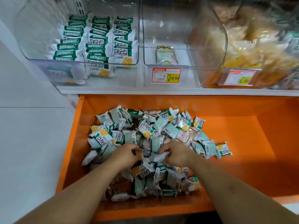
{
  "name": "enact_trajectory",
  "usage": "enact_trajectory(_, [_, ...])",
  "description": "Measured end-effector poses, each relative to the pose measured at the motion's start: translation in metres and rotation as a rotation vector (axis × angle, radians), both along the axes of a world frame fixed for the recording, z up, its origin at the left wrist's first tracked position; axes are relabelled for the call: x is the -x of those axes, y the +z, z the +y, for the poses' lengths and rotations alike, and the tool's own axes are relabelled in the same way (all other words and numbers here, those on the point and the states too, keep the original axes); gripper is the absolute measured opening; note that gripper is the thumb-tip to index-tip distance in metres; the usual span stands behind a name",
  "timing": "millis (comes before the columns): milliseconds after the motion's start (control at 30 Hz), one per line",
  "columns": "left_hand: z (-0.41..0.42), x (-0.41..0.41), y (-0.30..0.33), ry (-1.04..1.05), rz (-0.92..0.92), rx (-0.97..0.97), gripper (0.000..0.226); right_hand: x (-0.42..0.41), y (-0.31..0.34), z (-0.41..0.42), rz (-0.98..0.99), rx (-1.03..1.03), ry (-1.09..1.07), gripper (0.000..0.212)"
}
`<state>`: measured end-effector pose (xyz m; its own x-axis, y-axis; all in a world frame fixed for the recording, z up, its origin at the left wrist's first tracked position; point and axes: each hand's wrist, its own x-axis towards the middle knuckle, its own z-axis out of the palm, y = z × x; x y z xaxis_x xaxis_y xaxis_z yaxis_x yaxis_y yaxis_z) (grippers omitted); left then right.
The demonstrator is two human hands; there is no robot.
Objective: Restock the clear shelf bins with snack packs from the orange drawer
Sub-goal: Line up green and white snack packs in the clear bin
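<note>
The orange drawer (242,143) stands pulled out below the shelf, with a heap of green-and-white snack packs (145,135) in its left half. Both my hands are down in the heap. My left hand (126,155) curls its fingers round a green-and-white pack (142,153). Beside it, my right hand (175,153) pinches a white snack pack (160,156). Above, the left clear bin (80,62) holds rows of the same green packs (97,42). The middle clear bin (169,65) holds a single pale pack (165,56).
A third clear bin (258,46) at the right is full of yellow snack bags. Price tags (166,75) hang on the bin fronts. A white shelf edge (161,91) runs above the drawer. The drawer's right half shows bare orange floor. A white panel lies to the left.
</note>
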<state>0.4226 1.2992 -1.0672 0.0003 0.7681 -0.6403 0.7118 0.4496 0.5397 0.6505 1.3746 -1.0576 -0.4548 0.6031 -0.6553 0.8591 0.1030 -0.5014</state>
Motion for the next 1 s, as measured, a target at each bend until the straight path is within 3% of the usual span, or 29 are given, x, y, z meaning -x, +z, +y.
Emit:
enact_trajectory(200, [-0.002, -0.007, 0.004, 0.093, -0.005, -0.030, 0.018, 0.005, 0.025, -0.006, 0.024, -0.049, -0.018, 0.031])
enact_trajectory(300, [-0.005, -0.009, 0.011, 0.188, -0.009, -0.045, 0.019, 0.004, 0.038, -0.010, 0.044, -0.066, -0.061, 0.031])
enact_trajectory(433, [-0.005, -0.002, 0.039, 0.426, -0.202, -0.011, 0.032, 0.005, 0.073, -0.007, 0.089, -0.109, -0.131, 0.041])
enact_trajectory(533, [0.000, 0.006, 0.079, 0.500, -0.361, -0.010, 0.050, 0.011, 0.119, -0.001, 0.200, -0.134, -0.212, 0.035])
enact_trajectory(667, [0.005, 0.013, 0.154, 0.491, -0.483, -0.138, 0.053, 0.020, 0.184, -0.002, 0.388, -0.225, -0.278, 0.025])
enact_trajectory(867, [-0.011, 0.031, 0.260, 0.549, -0.747, -0.270, 0.028, 0.022, 0.260, -0.024, 0.651, -0.192, -0.300, 0.030])
enact_trajectory(1000, [-0.028, 0.049, 0.285, 0.536, -0.666, -0.386, 0.027, 0.027, 0.281, -0.036, 0.888, -0.166, -0.418, 0.019])
